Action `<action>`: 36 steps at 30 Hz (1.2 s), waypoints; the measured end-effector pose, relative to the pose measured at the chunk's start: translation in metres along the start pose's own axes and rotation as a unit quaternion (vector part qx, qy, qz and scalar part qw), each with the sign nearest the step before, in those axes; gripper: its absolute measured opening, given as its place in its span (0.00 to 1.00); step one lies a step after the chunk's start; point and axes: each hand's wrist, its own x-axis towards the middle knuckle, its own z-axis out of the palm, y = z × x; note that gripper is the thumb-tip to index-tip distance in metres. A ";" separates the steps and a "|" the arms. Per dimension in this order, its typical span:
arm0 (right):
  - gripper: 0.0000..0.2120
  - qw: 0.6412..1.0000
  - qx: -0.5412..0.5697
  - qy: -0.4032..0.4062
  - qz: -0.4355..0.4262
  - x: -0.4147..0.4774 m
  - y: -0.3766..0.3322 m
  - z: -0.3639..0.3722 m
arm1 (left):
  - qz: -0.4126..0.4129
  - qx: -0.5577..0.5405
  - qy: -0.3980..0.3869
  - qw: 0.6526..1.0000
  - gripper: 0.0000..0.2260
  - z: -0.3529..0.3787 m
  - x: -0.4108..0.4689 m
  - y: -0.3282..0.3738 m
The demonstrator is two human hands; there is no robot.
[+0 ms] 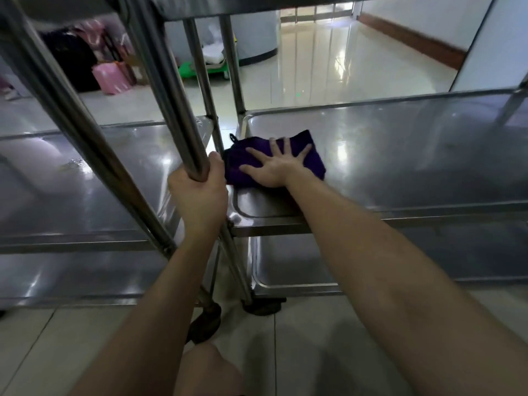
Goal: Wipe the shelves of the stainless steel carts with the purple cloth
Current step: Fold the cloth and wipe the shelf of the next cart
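Two stainless steel carts stand side by side. The purple cloth lies folded at the near left corner of the right cart's middle shelf. My right hand presses flat on the cloth with fingers spread. My left hand grips the upright steel post between the two carts. The left cart's middle shelf shows wet streaks. Lower shelves of both carts sit below.
Cart wheels rest on the tiled floor near my knee. Beyond the carts lie pink bags, a green dolly and a shiny corridor floor. An upper shelf hangs overhead.
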 end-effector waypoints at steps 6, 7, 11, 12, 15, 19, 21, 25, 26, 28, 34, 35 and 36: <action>0.37 0.995 0.012 -0.002 -0.101 -0.069 0.017 0.030 | -0.007 0.000 -0.023 1.000 0.17 -0.004 0.000 0.001; 0.38 0.994 0.023 -0.006 -0.104 -0.082 0.029 0.030 | -0.013 0.001 -0.021 1.000 0.17 -0.004 0.001 0.002; 0.46 0.998 0.036 -0.009 -0.049 -0.122 0.100 0.019 | -0.023 -0.003 -0.017 1.000 0.17 -0.003 0.001 0.007; 0.46 0.999 0.037 -0.009 -0.018 -0.129 0.122 0.016 | -0.021 -0.003 -0.019 1.000 0.17 -0.004 0.001 0.007; 0.40 0.996 0.040 -0.003 0.076 -0.136 0.173 0.010 | -0.017 -0.005 -0.027 0.999 0.17 -0.004 0.000 0.005; 0.46 0.990 0.050 0.007 0.131 -0.110 0.190 0.004 | -0.022 -0.023 -0.032 0.999 0.16 -0.004 -0.001 -0.001; 0.47 0.987 0.045 0.020 0.154 -0.088 0.185 0.000 | -0.020 -0.034 -0.034 0.999 0.16 -0.003 -0.001 -0.004; 0.45 0.984 0.031 0.031 0.172 -0.034 0.141 -0.014 | 0.002 -0.032 -0.018 0.999 0.16 0.000 -0.002 -0.007; 0.45 0.987 0.024 0.030 0.155 -0.023 0.119 -0.015 | 0.007 -0.028 -0.015 0.999 0.16 0.002 -0.003 -0.006; 0.44 0.996 0.010 0.023 0.089 -0.006 0.063 -0.009 | 0.010 -0.017 -0.011 1.000 0.16 0.002 -0.003 -0.005; 0.36 0.993 0.016 0.044 -0.104 -0.023 -0.009 0.024 | 0.000 -0.018 -0.013 1.000 0.18 -0.002 0.001 -0.004; 0.36 0.992 0.023 0.043 -0.118 -0.028 0.000 0.023 | -0.006 -0.019 -0.014 1.000 0.18 -0.002 0.001 -0.003; 0.36 0.991 0.025 0.043 -0.128 -0.032 0.012 0.021 | -0.011 -0.023 -0.016 1.000 0.18 -0.001 0.001 -0.002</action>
